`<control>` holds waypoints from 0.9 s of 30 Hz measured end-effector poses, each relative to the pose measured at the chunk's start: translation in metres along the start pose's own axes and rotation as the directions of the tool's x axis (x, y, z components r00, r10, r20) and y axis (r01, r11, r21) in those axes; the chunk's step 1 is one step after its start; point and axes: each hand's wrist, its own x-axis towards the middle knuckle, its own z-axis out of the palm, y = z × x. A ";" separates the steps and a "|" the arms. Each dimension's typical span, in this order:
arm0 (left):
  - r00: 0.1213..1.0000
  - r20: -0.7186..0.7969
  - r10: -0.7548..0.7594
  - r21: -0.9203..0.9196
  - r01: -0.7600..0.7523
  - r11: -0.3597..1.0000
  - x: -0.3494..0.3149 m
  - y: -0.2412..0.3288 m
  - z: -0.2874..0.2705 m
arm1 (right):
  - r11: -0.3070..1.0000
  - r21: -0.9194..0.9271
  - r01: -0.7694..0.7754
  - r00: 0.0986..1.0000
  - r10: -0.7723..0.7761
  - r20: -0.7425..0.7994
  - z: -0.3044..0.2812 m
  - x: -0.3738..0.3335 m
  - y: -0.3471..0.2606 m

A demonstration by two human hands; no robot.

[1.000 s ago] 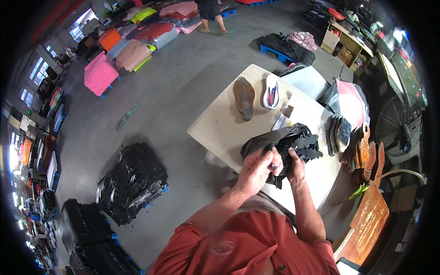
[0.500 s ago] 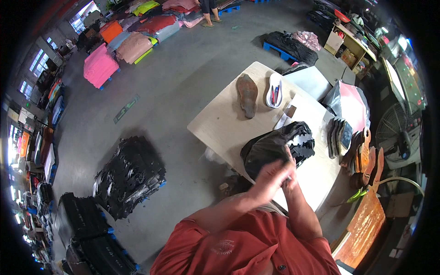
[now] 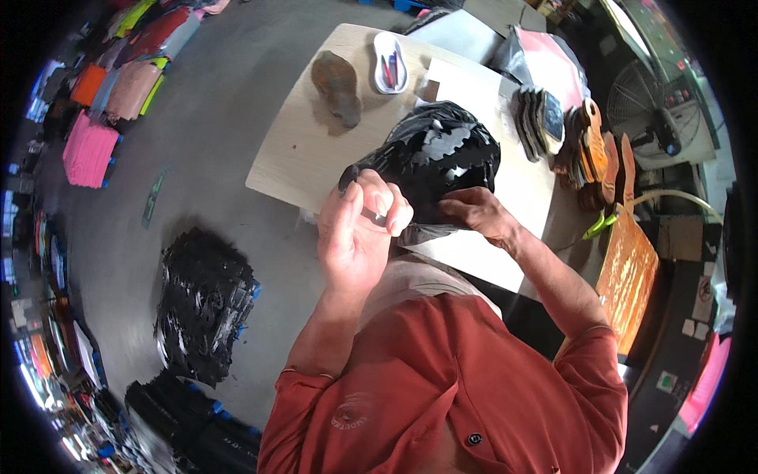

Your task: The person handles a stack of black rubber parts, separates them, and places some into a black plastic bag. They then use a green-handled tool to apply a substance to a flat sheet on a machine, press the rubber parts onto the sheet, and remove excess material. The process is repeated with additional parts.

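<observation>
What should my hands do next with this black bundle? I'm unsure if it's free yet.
Probably peel the pinched edge further back. The left hand is raised, fingers closed on a thin black edge, while the right hand steadies the black bundle on the table.

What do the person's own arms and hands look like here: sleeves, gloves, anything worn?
Both hands, the left hand and the right hand, are bare: no gloves, and no rings or watch can be made out. The rust-red collared shirt has short sleeves ending near the elbows, leaving the forearms uncovered.
</observation>
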 end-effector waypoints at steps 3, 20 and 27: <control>0.997 0.074 -0.034 0.005 0.034 0.999 -0.006 -0.012 0.011 | 0.991 -0.056 0.118 0.948 -0.095 0.304 0.008 -0.006 -0.023; 0.998 0.051 -0.030 0.077 0.026 0.997 -0.004 0.007 0.002 | 0.961 0.225 0.158 0.969 -0.107 -0.223 -0.101 0.078 0.014; 0.996 0.070 -0.049 0.063 0.044 0.997 0.003 0.013 0.001 | 0.657 0.587 0.473 0.876 -0.421 -0.236 -0.117 0.069 -0.009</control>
